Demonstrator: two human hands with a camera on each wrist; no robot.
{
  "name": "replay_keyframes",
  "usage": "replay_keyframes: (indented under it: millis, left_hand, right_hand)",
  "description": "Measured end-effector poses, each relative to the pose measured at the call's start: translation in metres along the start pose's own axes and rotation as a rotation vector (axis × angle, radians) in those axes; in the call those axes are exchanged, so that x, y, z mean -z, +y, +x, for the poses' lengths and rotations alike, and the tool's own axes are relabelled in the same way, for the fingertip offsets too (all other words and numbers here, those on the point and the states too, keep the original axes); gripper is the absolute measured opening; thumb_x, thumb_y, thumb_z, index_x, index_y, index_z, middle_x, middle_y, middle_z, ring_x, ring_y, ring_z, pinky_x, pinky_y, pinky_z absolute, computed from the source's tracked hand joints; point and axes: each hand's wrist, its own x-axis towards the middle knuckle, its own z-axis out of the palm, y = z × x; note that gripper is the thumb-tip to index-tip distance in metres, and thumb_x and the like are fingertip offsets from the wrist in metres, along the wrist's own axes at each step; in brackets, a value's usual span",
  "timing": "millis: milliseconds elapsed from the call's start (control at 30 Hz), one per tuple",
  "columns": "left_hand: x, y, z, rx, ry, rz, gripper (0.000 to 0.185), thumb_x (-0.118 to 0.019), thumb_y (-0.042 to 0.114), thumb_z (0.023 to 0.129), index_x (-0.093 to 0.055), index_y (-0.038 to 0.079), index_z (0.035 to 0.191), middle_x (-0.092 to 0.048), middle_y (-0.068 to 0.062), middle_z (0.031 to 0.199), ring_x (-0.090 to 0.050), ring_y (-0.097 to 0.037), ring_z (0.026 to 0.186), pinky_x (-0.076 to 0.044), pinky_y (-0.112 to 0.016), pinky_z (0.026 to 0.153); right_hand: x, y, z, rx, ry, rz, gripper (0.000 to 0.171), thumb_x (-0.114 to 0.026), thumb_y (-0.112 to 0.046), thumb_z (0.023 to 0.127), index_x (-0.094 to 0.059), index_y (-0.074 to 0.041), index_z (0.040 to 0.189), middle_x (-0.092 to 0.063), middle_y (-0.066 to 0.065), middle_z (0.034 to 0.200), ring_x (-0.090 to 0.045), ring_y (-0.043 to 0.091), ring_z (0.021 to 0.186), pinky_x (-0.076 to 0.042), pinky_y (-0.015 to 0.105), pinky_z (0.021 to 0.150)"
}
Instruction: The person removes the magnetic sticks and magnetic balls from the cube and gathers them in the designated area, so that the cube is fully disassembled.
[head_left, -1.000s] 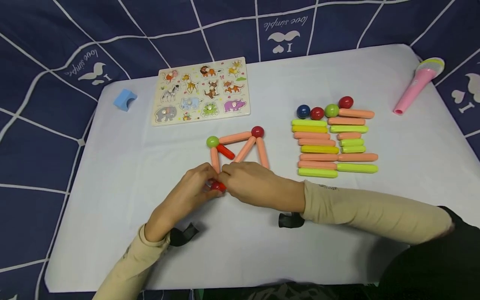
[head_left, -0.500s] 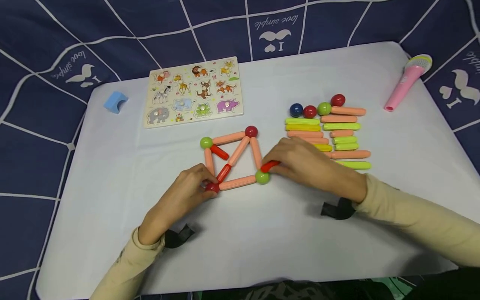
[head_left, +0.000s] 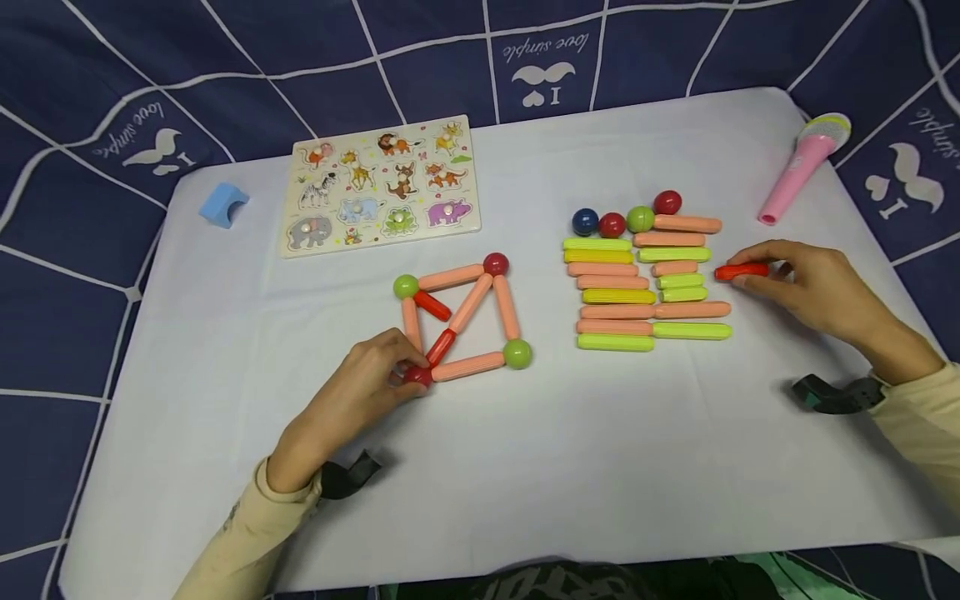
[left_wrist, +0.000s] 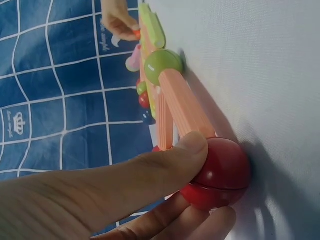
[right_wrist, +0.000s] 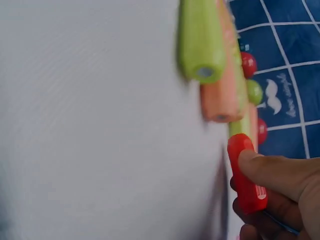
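Note:
My left hand [head_left: 365, 382] pinches a red ball [left_wrist: 223, 172] at the near left corner of a flat frame of rods and balls. From that ball run a ribbed orange rod [head_left: 468, 367], a short red rod [head_left: 442, 347] and another orange rod. Green balls [head_left: 517, 354] sit at two of the frame's other corners, and a red ball [head_left: 496, 264] at the far one. A second short red rod [head_left: 432, 305] points inward from the left green ball. Over at the right, my right hand [head_left: 813, 287] pinches a short red rod [right_wrist: 245, 175] beside the sorted rods.
Rows of orange, green and yellow rods [head_left: 617, 342] lie right of the frame, with several balls [head_left: 612, 225] behind them. An animal puzzle board [head_left: 382, 185] and a blue block [head_left: 222, 205] are at the back left. A pink toy microphone [head_left: 802, 171] lies at the back right.
My right hand has left the frame with the short red rod and moved right, past the rows of rods. My left hand stays on the red ball.

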Motion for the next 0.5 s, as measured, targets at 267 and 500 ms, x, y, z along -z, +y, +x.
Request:
replay_keyframes:
  millis: [267,500]
  left_hand:
    - [-0.001,-0.001,-0.003,-0.001,0.0,-0.008,0.024,-0.085,-0.001,0.073,-0.073,0.002,0.093,-0.063,-0.002,0.093,-0.064,-0.016,0.082,-0.058,-0.025,0.069]
    - [0.001,0.0,-0.003,-0.006,-0.013,0.022,0.024,-0.085,0.001,0.074,-0.073,0.003,0.095,-0.062,-0.002,0.095,-0.064,-0.015,0.082,-0.057,-0.025,0.071]
  right_hand:
    - [-0.005,0.002,0.007,0.086,0.006,-0.044,0.03,-0.075,-0.01,0.088,-0.068,-0.006,0.117,-0.064,0.015,0.104,-0.049,0.028,0.091,-0.034,0.023,0.071]
    - [0.0,-0.047,0.012,0.178,0.067,-0.048,0.035,-0.075,-0.007,0.086,-0.067,-0.002,0.119,-0.063,0.023,0.115,-0.054,0.038,0.098,-0.044,0.047,0.077]
